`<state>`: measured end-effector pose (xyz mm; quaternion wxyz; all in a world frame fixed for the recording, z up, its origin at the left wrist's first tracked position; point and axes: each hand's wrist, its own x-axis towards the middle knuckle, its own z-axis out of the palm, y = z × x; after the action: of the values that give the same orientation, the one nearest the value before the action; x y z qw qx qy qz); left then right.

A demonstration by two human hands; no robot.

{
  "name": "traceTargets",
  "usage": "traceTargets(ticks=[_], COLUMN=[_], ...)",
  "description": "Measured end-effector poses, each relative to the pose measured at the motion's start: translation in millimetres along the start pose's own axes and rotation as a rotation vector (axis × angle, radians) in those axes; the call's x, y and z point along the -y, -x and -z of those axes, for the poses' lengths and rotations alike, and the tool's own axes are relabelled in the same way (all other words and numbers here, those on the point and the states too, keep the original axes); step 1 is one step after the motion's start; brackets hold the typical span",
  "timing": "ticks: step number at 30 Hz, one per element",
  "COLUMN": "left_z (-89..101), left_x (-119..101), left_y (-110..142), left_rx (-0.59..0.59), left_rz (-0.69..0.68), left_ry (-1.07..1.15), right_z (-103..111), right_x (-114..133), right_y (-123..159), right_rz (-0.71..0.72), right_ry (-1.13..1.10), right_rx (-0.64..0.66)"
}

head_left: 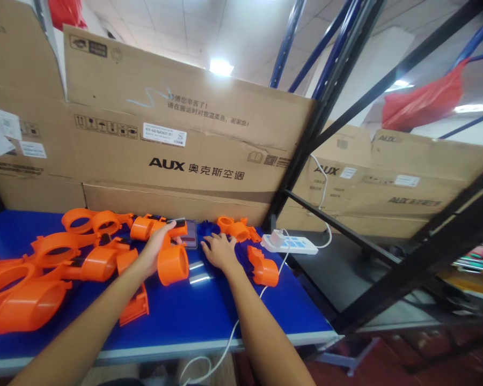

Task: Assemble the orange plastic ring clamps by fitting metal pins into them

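Note:
My left hand is closed round an orange plastic tape dispenser, whose wide ring faces down toward the table. My right hand is to the right of it, palm down with fingers spread, over dark blue parts; whether it touches them I cannot tell. Behind that hand sits another orange dispenser, and one more dispenser lies to its right. Several orange dispensers are heaped to the left of my left hand. Two small shiny strips show between my hands.
The blue tabletop ends at a pale front edge. A white power strip with a trailing white cable lies at the right. Large cardboard boxes wall off the back, and a black rack post rises at the right corner.

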<state>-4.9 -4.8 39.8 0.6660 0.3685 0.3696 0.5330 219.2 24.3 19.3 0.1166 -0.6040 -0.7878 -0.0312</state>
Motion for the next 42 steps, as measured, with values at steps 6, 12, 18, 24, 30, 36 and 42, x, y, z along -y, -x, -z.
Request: traceTargets(ticks=[6, 12, 18, 24, 30, 36, 42], left_z=[-0.2, -3.3, -4.3, -2.7, -1.9, -4.6, -6.7], left_x=[0, 0, 0, 2, 1, -1, 0], left_y=[-1, 2, 3, 1, 1, 4, 6], left_rx=[0.015, 0.017, 0.007, 0.009, 0.020, 0.021, 0.016], left_rz=[-0.015, -0.003, 0.001, 0.001, -0.016, -0.037, -0.051], left_ry=[-0.005, -0.028, -0.043, -0.054, -0.029, -0.036, -0.042], right_z=[-4, -3, -7, -10, -8, 1, 8], right_x=[-1, -3, -2, 3, 2, -8, -7], right_y=[-6, -5, -7, -12, -12, -11, -9], right_rz=[-0.008, -0.033, 0.024, 0.025, 0.009, -0.080, -0.006], right_ry=[0.028, 0.008, -0.021, 0.014, 0.000, -0.081, -0.292], right_rx=[0.012, -0.045, -0.024, -0.001, 0.001, -0.200, -0.461])
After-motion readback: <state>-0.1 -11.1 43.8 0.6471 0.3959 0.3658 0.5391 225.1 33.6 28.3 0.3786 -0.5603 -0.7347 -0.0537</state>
